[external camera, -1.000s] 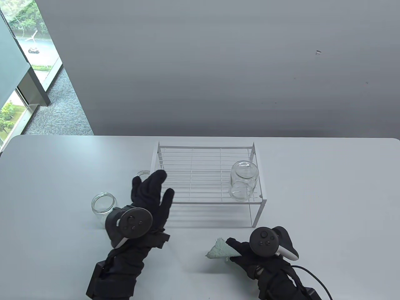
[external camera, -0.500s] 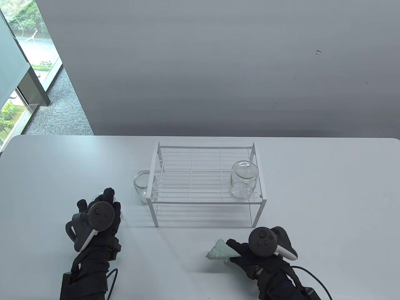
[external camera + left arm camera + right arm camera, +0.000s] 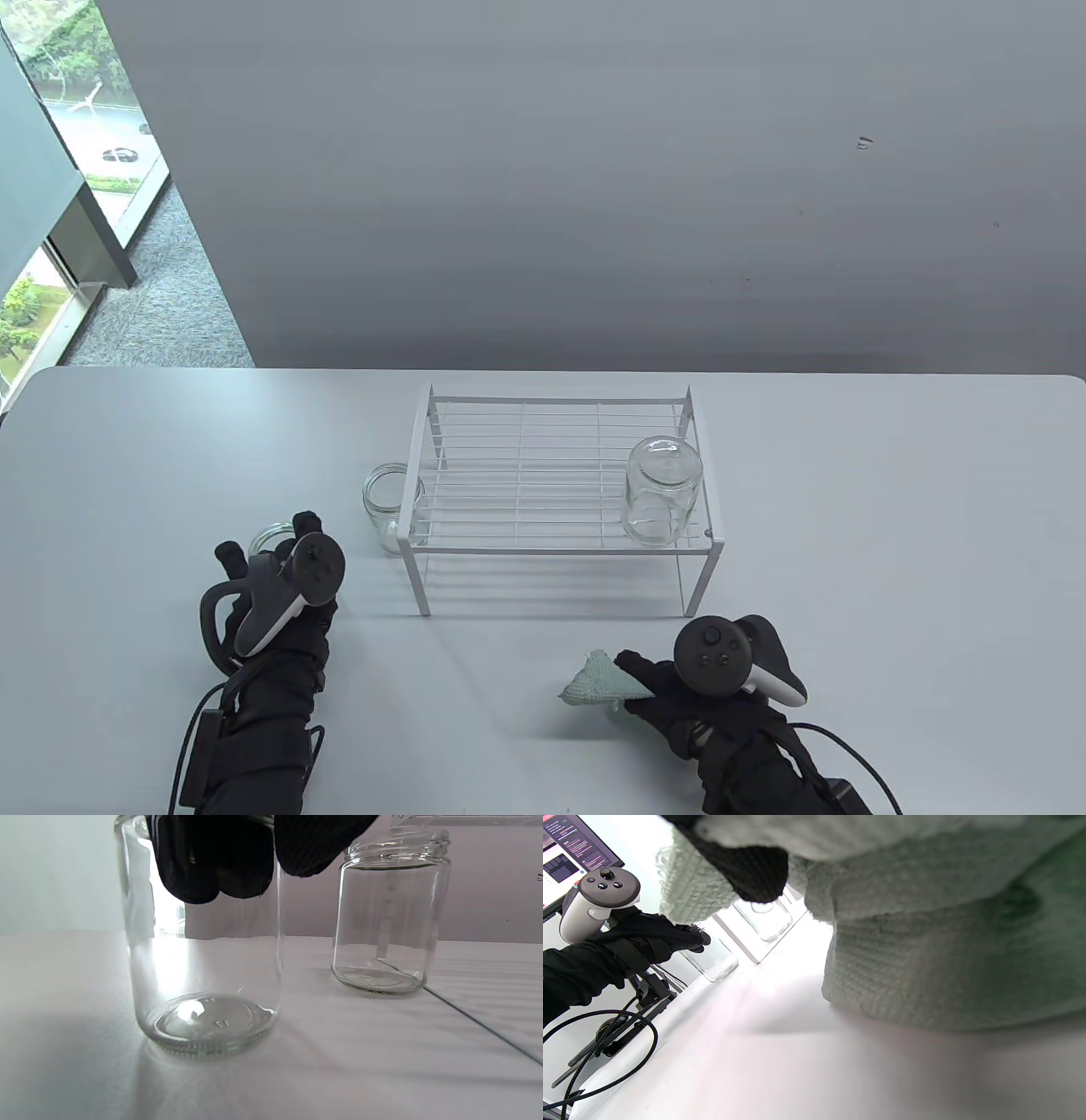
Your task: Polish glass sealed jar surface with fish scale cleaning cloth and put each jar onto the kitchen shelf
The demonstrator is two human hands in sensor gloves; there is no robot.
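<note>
Over the near-left glass jar (image 3: pixel 268 537) my left hand (image 3: pixel 273 556) curls its fingers and thumb round the rim. The left wrist view shows that jar (image 3: pixel 203 984) standing upright on the table, with dark fingertips (image 3: pixel 212 878) at its mouth. A second open jar (image 3: pixel 389 501) (image 3: pixel 382 925) stands beside the left leg of the white wire shelf (image 3: pixel 551 543). A third jar (image 3: pixel 663 497) sits mouth-down on the shelf's right end. In front of the shelf my right hand (image 3: pixel 638 679) grips the pale green cloth (image 3: pixel 596 679) (image 3: pixel 946 942), which rests bunched on the table.
The grey table (image 3: pixel 891 552) runs wide to the right of the shelf. Cables trail from both wrists at the near edge (image 3: pixel 857 751). A wall stands behind the table and a window is at far left.
My left hand swung from the shelf's front left corner down to the near-left jar and closed over its rim, its tracker tipping sideways. The right hand and cloth stayed put.
</note>
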